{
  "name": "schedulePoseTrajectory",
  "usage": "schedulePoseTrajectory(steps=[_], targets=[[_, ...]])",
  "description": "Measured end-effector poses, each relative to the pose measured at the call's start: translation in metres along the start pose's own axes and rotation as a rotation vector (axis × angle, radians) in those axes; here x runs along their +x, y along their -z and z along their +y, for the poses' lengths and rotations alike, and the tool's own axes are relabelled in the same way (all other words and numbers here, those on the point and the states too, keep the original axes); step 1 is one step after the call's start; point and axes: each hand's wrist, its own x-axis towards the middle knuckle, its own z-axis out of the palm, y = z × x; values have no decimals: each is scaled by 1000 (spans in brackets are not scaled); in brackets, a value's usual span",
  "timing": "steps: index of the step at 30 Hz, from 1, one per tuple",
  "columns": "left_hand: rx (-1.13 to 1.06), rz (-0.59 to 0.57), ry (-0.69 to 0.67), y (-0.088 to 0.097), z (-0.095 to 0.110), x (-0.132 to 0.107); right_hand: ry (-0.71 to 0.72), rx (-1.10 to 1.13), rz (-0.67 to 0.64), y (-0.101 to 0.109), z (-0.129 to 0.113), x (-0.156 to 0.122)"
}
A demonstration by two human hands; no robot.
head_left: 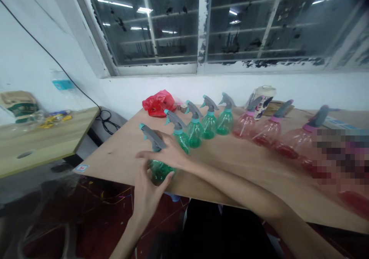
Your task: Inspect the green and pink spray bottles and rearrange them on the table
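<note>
A row of spray bottles stands along the wooden table [121, 155]: several green ones [209, 125] on the left, several pink ones [268, 130] on the right, all with grey trigger heads. Both my hands are on the nearest green spray bottle [159, 170] at the table's front edge. My left hand [147, 193] cups its body from below and in front. My right hand [168, 151] reaches across and lies over its neck just under the grey trigger head [151, 136], fingers wrapped round it.
A red plastic bag [159, 102] lies at the table's back left, and a patterned cup [263, 99] stands behind the pink bottles. A second table [43, 143] with packets sits to the left. A black cable [107, 121] hangs between the tables. Windows run above.
</note>
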Motion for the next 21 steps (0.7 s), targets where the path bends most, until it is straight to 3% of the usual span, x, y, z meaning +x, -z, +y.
schedulePoseTrajectory(steps=[3, 6, 11, 16, 21], targets=[[-26, -2, -21, 1, -4, 3, 50, 47, -4, 19, 1, -25], [-125, -31, -33, 4, -6, 6, -13, 3, 113, 47, 10, -47], [-233, -85, -23, 6, -5, 8, -115, -262, 350, 77, 33, -44], [-255, -44, -17, 3, -4, 5, -267, -524, 270, 58, 49, -24], [-258, -66, -18, 5, -4, 3, -313, -634, 239, 41, 48, -19]])
